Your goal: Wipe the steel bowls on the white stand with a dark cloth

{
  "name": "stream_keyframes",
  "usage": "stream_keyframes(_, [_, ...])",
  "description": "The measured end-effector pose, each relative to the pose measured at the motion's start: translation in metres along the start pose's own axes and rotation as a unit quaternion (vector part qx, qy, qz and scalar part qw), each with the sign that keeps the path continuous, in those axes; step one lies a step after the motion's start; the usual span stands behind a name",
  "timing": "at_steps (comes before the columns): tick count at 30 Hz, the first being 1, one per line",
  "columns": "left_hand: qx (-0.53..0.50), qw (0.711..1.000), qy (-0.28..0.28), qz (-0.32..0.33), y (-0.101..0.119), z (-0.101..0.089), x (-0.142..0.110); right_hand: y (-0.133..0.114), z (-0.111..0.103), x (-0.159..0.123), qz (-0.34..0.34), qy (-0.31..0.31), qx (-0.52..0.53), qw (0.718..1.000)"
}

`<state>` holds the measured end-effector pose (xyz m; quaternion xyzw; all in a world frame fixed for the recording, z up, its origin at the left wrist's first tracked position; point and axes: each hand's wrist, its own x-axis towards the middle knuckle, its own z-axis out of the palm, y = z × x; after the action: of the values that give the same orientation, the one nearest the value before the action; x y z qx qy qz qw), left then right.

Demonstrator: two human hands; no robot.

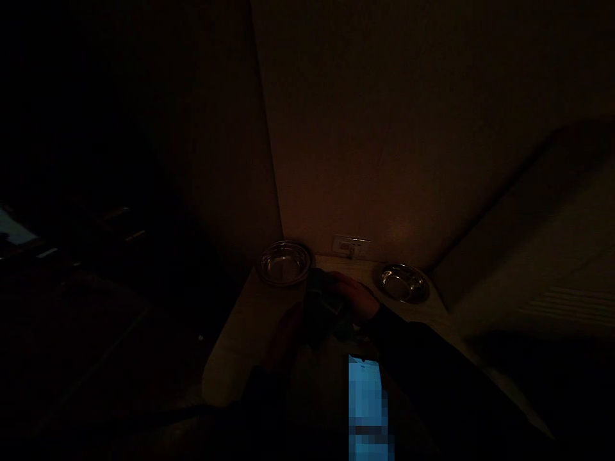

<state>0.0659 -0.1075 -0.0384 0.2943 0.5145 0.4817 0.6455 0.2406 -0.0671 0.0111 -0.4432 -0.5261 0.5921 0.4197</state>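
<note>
At the counter [231,355], between a bowl [283,264] and a dish [402,283], a dark bundle [321,314] is being held by the right hand [356,297], curled over its side; the grip of the left hand [286,326] cannot be told. Even support from both sides is being called for.

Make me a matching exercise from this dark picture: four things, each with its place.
1. Dark, crumpled bundle
2. Pale, rectangular socket plate
3. Glowing blue, rectangular screen
4. Shiny, round metal bowl in the right half

A. At the picture's bottom edge
B. On the pale tabletop
C. Between the left hand and the right hand
D. On the wall

Pairs: 1-C, 2-D, 3-A, 4-B
</note>
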Motion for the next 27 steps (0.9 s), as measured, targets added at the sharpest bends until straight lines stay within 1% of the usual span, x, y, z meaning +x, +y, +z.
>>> stream_keyframes(1, [0.022,1.0,0.005,0.012,0.006,-0.007,-0.004,0.003,0.005,0.001,-0.016,-0.01,-0.054,0.998])
stream_keyframes(2, [0.056,0.998,0.025,0.016,0.012,-0.013,-0.007,0.006,0.009,0.001,-0.036,-0.017,-0.12,0.992])
stream_keyframes(3, [0.107,0.993,0.053,0.02,0.016,-0.019,-0.01,0.009,0.013,0.0,-0.059,-0.024,-0.192,0.979])
stream_keyframes(5, [0.201,0.972,0.115,0.03,0.02,-0.03,-0.015,0.014,0.022,-0.004,-0.101,-0.041,-0.317,0.942])
stream_keyframes(7, [0.257,0.954,0.151,0.044,0.019,-0.037,-0.018,0.021,0.032,-0.01,-0.118,-0.062,-0.405,0.905])
stream_keyframes(10, [0.261,0.953,0.151,0.035,0.014,-0.041,-0.019,0.035,0.047,-0.019,-0.087,-0.084,-0.493,0.861])
stream_keyframes(12, [0.263,0.955,0.137,0.02,0.009,-0.042,-0.019,0.045,0.057,-0.022,-0.048,-0.086,-0.526,0.845])
stream_keyframes(14, [0.289,0.947,0.136,0.023,0.005,-0.044,-0.018,0.053,0.064,-0.023,-0.011,-0.087,-0.543,0.835])
stream_keyframes(16, [0.356,0.921,0.149,0.051,-0.001,-0.048,-0.016,0.057,0.068,-0.024,0.019,-0.098,-0.555,0.826])
stream_keyframes(18, [0.45,0.874,0.16,0.097,-0.006,-0.053,-0.014,0.058,0.069,-0.025,0.031,-0.102,-0.567,0.817])
stream_keyframes(20, [0.531,0.821,0.161,0.133,-0.01,-0.058,-0.013,0.057,0.068,-0.028,0.027,-0.09,-0.579,0.81])
stream_keyframes(22, [0.585,0.779,0.162,0.158,-0.012,-0.059,-0.012,0.055,0.065,-0.033,0.016,-0.071,-0.59,0.804])
stream_keyframes(23, [0.604,0.762,0.166,0.165,-0.012,-0.058,-0.013,0.052,0.063,-0.037,0.004,-0.065,-0.59,0.805])
stream_keyframes(24, [0.617,0.749,0.171,0.172,-0.012,-0.056,-0.013,0.05,0.061,-0.041,-0.01,-0.063,-0.583,0.81])
stream_keyframes(25, [0.622,0.742,0.171,0.18,-0.01,-0.053,-0.014,0.047,0.059,-0.046,-0.025,-0.061,-0.572,0.817])
stream_keyframes(26, [0.619,0.743,0.169,0.192,-0.008,-0.048,-0.015,0.043,0.056,-0.051,-0.042,-0.059,-0.558,0.827])
stream_keyframes(27, [0.606,0.751,0.165,0.205,-0.006,-0.043,-0.016,0.039,0.051,-0.056,-0.057,-0.055,-0.541,0.837])
